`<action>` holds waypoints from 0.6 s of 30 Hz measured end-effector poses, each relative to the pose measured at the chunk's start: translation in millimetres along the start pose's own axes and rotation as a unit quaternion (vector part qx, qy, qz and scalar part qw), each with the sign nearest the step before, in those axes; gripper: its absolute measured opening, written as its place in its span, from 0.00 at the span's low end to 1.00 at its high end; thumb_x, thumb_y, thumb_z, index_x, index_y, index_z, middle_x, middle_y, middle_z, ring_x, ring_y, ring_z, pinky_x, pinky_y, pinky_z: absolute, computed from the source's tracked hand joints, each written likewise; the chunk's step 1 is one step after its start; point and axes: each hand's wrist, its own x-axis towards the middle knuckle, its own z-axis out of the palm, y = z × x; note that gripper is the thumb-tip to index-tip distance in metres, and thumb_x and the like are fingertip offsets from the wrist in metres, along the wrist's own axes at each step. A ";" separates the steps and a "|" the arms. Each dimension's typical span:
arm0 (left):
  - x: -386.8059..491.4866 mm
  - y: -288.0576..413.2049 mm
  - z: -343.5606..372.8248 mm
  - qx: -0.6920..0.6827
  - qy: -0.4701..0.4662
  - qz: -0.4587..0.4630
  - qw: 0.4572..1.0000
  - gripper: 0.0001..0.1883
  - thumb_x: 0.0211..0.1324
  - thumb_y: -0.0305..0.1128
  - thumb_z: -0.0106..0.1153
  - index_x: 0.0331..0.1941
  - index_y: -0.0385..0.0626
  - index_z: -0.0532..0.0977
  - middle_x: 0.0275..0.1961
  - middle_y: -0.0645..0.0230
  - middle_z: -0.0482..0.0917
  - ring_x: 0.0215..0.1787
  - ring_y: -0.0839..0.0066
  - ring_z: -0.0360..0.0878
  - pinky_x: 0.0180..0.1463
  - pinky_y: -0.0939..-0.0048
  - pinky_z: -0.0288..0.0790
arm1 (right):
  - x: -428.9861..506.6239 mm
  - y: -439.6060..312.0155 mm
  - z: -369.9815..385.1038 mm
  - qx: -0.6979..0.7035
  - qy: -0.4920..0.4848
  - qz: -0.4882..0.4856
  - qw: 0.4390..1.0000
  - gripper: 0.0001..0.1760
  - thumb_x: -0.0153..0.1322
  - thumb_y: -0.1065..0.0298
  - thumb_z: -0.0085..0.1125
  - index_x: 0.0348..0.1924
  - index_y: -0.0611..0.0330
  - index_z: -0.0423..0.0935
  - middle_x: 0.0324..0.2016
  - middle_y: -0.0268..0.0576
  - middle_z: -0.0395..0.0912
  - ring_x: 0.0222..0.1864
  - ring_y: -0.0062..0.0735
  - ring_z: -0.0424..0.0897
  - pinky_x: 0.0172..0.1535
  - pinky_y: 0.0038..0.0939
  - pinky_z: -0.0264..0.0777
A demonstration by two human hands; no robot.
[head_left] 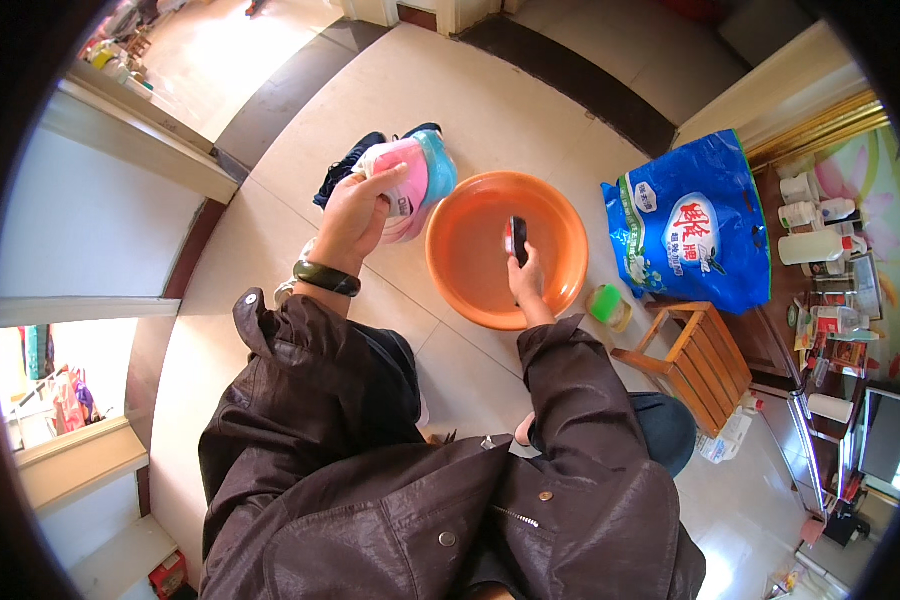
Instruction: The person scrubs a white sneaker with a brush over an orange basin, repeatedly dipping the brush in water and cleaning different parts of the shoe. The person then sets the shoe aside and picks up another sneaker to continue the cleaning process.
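My left hand [371, 202] holds a pink, white and teal shoe [414, 176] in the air, left of an orange plastic basin [580, 251]. A bangle sits around the left wrist. My right hand [526, 277] is over the basin, gripping a dark-backed scrubbing brush [518, 238]. Cloudy water lies in the basin. Behind the raised shoe a pair of dark shoes [352, 156] stands on the tiled floor, partly hidden. To the right of the basin is a green and yellowish block, perhaps a soap or sponge [606, 304].
A large blue detergent bag [690, 221] stands at the right, behind a small wooden stool [694, 352]. Bottles [814, 246] and other items crowd a cabinet at the far right. A white bottle [727, 437] lies near the stool. Door frames and dark thresholds [562, 71] border the floor.
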 end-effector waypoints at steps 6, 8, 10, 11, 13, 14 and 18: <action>-0.8 -14.1 11.8 0.075 -0.007 0.016 0.997 0.14 0.70 0.36 0.58 0.52 0.38 0.77 0.47 0.67 0.83 0.46 0.77 0.82 0.50 0.74 0.75 | -42.1 -141.0 -49.9 0.212 0.023 -0.146 0.966 0.26 0.78 0.59 0.56 0.65 0.63 0.67 0.56 0.58 0.77 0.55 0.52 0.81 0.56 0.40 0.74; 7.5 -24.8 13.5 0.100 0.014 0.016 0.995 0.13 0.71 0.36 0.57 0.49 0.38 0.78 0.43 0.69 0.84 0.40 0.79 0.83 0.44 0.76 0.77 | -44.3 -174.6 -65.9 0.211 0.069 -0.228 0.948 0.27 0.78 0.58 0.57 0.66 0.62 0.68 0.54 0.58 0.79 0.53 0.52 0.82 0.54 0.40 0.75; 12.0 -27.2 7.5 0.136 0.042 0.005 0.990 0.13 0.71 0.37 0.57 0.48 0.38 0.79 0.41 0.70 0.84 0.37 0.80 0.83 0.41 0.77 0.77 | -50.9 -218.7 -85.9 0.198 0.084 -0.291 0.932 0.28 0.78 0.56 0.58 0.66 0.62 0.68 0.53 0.59 0.79 0.52 0.54 0.82 0.54 0.40 0.75; 10.5 -30.4 13.2 0.112 0.037 0.005 0.993 0.14 0.71 0.37 0.57 0.49 0.36 0.78 0.42 0.69 0.84 0.38 0.80 0.83 0.42 0.77 0.77 | -49.4 -230.1 -90.5 0.177 0.085 -0.324 0.925 0.28 0.77 0.59 0.60 0.67 0.61 0.67 0.53 0.54 0.80 0.50 0.46 0.83 0.51 0.37 0.76; 7.8 -33.5 30.3 0.069 0.026 0.004 0.997 0.16 0.71 0.37 0.58 0.51 0.34 0.78 0.45 0.67 0.84 0.40 0.79 0.83 0.43 0.78 0.76 | -49.2 -240.2 -93.9 0.061 0.047 -0.319 0.945 0.29 0.76 0.60 0.61 0.67 0.61 0.67 0.56 0.57 0.79 0.52 0.51 0.82 0.52 0.40 0.77; 5.7 -32.2 34.3 0.046 0.038 0.005 0.998 0.16 0.71 0.36 0.58 0.50 0.33 0.78 0.46 0.66 0.84 0.41 0.78 0.83 0.45 0.76 0.76 | -53.8 -234.5 -84.8 0.104 0.061 -0.317 0.941 0.28 0.76 0.61 0.60 0.67 0.61 0.67 0.57 0.58 0.78 0.53 0.56 0.81 0.52 0.43 0.77; 20.5 -36.5 27.4 -0.038 0.053 0.052 0.997 0.12 0.71 0.34 0.57 0.49 0.36 0.78 0.47 0.67 0.82 0.47 0.76 0.81 0.52 0.74 0.74 | -66.2 -163.8 -67.8 0.105 0.036 -0.295 0.949 0.27 0.76 0.61 0.59 0.67 0.61 0.68 0.56 0.59 0.77 0.54 0.58 0.80 0.54 0.45 0.75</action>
